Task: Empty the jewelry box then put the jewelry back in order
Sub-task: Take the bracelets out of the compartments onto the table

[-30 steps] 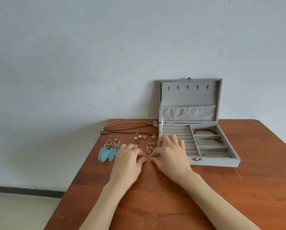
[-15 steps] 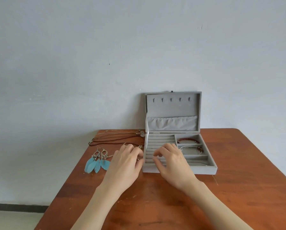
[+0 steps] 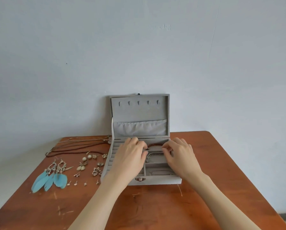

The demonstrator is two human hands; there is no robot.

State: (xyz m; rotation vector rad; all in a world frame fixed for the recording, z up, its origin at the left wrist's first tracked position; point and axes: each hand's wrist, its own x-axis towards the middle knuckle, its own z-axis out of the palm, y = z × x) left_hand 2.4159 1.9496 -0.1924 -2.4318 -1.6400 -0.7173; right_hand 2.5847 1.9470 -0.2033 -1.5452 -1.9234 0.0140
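Jewelry box (image 3: 139,180), grey and velvet-lined, sits open at the far middle of the wooden table (image 3: 222,196), its lid (image 3: 139,112) upright against the pale wall (image 3: 139,47). A row of small hooks and a gathered pocket (image 3: 139,128) line the inside of the lid.

Both hands reach into the tray. The left hand (image 3: 130,156) lies over the ring rolls on the box's left side, fingers curled, tips at the left end of a red-brown beaded bracelet (image 3: 153,144) in the far right compartment. The right hand (image 3: 180,156) hovers over the right compartments, fingers bent, tips near the bracelet's right end and just above a silver bangle (image 3: 153,154) in the next compartment toward 6 o'clock. Whether either hand actually pinches the bracelet I cannot tell. A thin chain (image 3: 158,172) lies in the nearest right compartment.

At 9 o'clock from the box, jewelry is spread on the table: dark cord necklaces (image 3: 77,149) farthest back, small stud and pearl earrings (image 3: 89,165) in the middle, and a pair of blue feather earrings (image 3: 50,178) toward 8 o'clock, well apart from the box. A metal clasp (image 3: 139,179) shows on the box's front wall.
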